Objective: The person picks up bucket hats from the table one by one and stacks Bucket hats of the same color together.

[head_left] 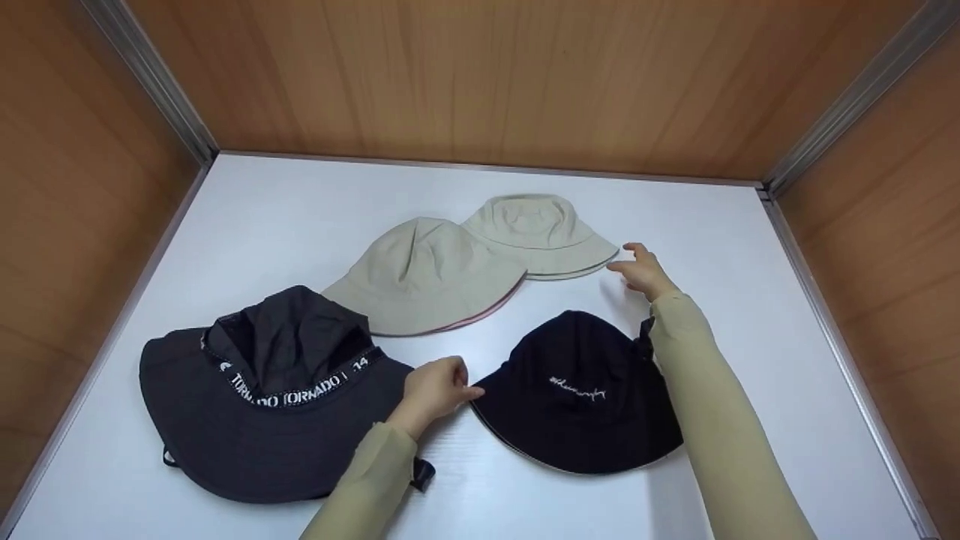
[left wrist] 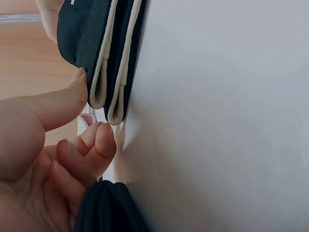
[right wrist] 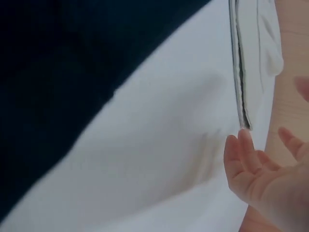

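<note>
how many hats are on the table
4: a dark grey hat at near left, a navy hat at near right, a pink-edged beige hat behind them, and another beige hat farthest back. Any underneath would be hidden.

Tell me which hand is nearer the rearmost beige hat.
Right. The right hand is beside the rearmost beige hat, at its right brim edge; the left hand is farther, at the left brim edge of the script-marked dark hat.

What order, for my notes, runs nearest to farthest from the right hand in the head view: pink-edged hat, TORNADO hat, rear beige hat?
1. Rear beige hat, beside right hand
2. Pink-edged hat, centre
3. TORNADO hat, front left
</note>
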`<state>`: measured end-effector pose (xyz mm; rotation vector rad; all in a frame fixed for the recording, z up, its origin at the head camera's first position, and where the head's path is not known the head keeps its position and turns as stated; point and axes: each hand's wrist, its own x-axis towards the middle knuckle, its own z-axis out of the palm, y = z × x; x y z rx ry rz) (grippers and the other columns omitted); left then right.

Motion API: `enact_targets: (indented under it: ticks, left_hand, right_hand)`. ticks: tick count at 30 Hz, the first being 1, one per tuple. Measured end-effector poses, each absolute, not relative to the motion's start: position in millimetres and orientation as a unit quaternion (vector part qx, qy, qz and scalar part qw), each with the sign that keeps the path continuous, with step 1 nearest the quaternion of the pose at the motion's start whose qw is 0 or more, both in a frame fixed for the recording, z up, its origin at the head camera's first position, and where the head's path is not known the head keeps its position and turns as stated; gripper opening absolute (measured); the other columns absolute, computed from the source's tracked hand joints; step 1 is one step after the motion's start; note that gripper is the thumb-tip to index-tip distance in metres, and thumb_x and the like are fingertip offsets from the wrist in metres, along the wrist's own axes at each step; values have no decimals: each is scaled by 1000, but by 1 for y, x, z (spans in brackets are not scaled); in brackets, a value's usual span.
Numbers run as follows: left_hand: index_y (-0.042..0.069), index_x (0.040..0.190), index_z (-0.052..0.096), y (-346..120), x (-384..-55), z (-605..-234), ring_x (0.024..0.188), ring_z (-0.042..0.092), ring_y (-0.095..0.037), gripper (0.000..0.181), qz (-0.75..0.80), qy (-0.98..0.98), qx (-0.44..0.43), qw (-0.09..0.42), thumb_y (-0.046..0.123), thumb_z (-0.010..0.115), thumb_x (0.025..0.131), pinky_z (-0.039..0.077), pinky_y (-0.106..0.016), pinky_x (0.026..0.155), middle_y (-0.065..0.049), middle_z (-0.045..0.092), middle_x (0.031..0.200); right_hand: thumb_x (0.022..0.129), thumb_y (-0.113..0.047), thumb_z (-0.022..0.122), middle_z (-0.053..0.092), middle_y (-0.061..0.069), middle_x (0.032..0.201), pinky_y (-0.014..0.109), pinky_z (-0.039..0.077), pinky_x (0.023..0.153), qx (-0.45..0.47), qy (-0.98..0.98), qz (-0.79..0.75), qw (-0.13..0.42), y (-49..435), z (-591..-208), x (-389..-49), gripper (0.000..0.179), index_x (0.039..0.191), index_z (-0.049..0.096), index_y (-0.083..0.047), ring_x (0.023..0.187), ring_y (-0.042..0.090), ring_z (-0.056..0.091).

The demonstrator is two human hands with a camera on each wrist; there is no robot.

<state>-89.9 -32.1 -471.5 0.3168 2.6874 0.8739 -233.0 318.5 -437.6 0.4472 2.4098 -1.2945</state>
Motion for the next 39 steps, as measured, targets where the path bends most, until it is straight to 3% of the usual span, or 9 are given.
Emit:
enact_targets:
  ticks: [7,10,14,18,23,27,30,33,39]
  left_hand:
    - [14,73,54,-39,-83,-474,59,43,-12,33,296,937,102,157,35,78,76,33,-28,59,6,47,63]
    - [14,73,54,-42,-81,-475,60,44,-12,33,298,937,99,156,35,79,75,34,-29,59,7,48,63]
    - [13,74,55,-41,-83,-475,60,44,-12,33,311,932,111,148,36,78,75,35,-29,60,7,48,64]
    - [13,74,56,-38,-85,-473,60,44,-12,32,312,932,110,148,36,78,75,34,-29,60,7,48,64]
    - [13,74,56,-39,-83,-474,60,44,-11,32,307,933,108,156,36,79,75,35,-28,60,7,50,64]
    - [14,74,56,-40,-83,-474,59,44,-11,32,311,931,107,159,35,79,74,34,-28,60,7,49,64]
    - [13,74,56,-40,-82,-473,59,44,-10,32,314,931,109,153,36,80,73,34,-28,59,7,49,63]
    - [13,74,57,-41,-82,-474,59,44,-10,33,312,932,109,149,36,80,72,34,-28,59,7,49,63]
    - [13,75,57,-42,-82,-475,60,45,-10,32,312,931,107,156,36,80,72,35,-28,60,8,50,64]
  right_hand:
    - [94,-27,52,3,22,156,35,44,100,180,838,-465,220,310,-458,-235,81,152,-2,-11,127,33,44]
    - [94,-27,51,10,17,157,37,41,104,196,804,-514,225,306,-461,-235,80,152,-3,-13,127,31,45]
    - [96,-23,49,22,11,154,35,32,111,238,694,-655,183,309,-457,-237,77,152,-3,-16,130,26,40]
    - [96,-23,52,39,5,139,27,33,108,281,527,-785,162,316,-452,-237,70,151,9,-21,121,14,43]
    - [95,-24,55,48,-2,107,21,42,91,305,398,-850,160,318,-450,-231,52,139,26,-23,95,7,49]
    - [96,-22,54,50,-2,93,19,45,81,284,463,-818,190,309,-450,-230,23,116,47,-13,81,7,47]
    - [96,-20,54,51,-2,86,20,45,78,262,563,-756,206,299,-449,-233,10,100,50,-11,78,8,47]
    - [97,-17,52,55,-3,86,23,45,84,246,621,-715,206,289,-449,-237,13,108,49,-11,81,10,50]
    - [99,-12,45,60,0,93,31,43,102,254,636,-702,197,277,-448,-240,47,143,29,-7,82,10,60]
